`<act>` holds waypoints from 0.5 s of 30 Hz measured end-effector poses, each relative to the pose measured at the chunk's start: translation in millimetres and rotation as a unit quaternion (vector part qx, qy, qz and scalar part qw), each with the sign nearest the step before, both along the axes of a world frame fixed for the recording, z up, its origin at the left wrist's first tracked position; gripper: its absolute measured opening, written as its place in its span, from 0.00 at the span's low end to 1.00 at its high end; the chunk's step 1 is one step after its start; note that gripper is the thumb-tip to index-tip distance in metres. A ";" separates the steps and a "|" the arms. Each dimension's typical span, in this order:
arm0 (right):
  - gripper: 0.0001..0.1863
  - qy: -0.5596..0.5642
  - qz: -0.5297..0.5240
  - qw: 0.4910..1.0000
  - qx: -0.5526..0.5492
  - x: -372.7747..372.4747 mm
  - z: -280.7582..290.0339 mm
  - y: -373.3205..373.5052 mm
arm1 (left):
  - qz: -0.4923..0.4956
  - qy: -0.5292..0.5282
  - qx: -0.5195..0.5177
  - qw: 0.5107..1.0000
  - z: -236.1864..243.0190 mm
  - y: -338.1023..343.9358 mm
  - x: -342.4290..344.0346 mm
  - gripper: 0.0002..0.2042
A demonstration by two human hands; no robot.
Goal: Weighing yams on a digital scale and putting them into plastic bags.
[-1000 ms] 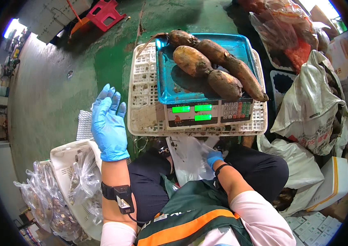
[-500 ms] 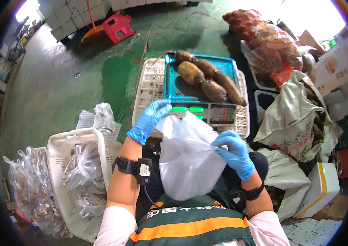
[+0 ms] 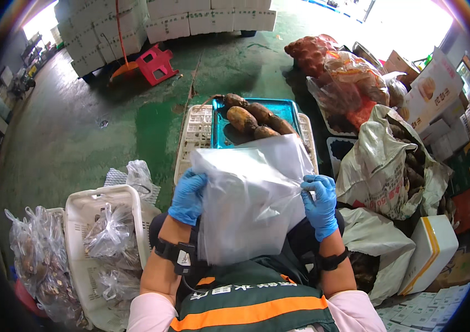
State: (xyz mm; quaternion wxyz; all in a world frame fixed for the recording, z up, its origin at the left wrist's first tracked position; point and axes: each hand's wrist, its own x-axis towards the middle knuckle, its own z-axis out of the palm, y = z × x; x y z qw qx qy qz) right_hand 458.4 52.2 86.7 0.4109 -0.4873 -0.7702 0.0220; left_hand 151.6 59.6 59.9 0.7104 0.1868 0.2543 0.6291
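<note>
I hold a clear, whitish plastic bag [image 3: 248, 210] spread out over my lap, both hands in blue gloves. My left hand [image 3: 188, 196] is closed on its left edge, and my right hand [image 3: 318, 205] pinches its right edge. Behind the bag, muddy brown roots [image 3: 241, 119] lie on a turquoise tray [image 3: 222, 138] atop a scale, whose display is hidden by the bag. A white perforated crate [image 3: 192, 124] sits underneath the scale.
At left are crates [image 3: 77, 207] with bagged produce [image 3: 41, 254]. At right are woven sacks [image 3: 379, 171], mesh bags [image 3: 307, 55], cartons [image 3: 429, 88] and a foam box [image 3: 429, 254]. A red stool [image 3: 152, 63] and stacked white boxes [image 3: 207, 22] stand ahead.
The bag has come up from my lap and now spreads between both hands, covering the scale's front. The view has tilted up, showing more floor and boxes ahead.
</note>
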 end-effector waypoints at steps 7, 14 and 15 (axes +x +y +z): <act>0.07 -0.072 0.012 0.995 -0.071 6.5 -3.4 5.8 | 0.111 0.020 -0.022 0.993 43.8 2.5 -20.9 0.08; 0.16 0.259 -0.050 0.960 -0.092 73.1 -15.8 -10.3 | 0.168 0.174 -0.105 0.965 11.2 25.0 -49.0 0.06; 0.16 -0.105 -0.160 0.981 0.028 68.9 -2.5 -9.9 | 0.117 0.273 -0.066 0.953 -9.9 23.1 -50.9 0.05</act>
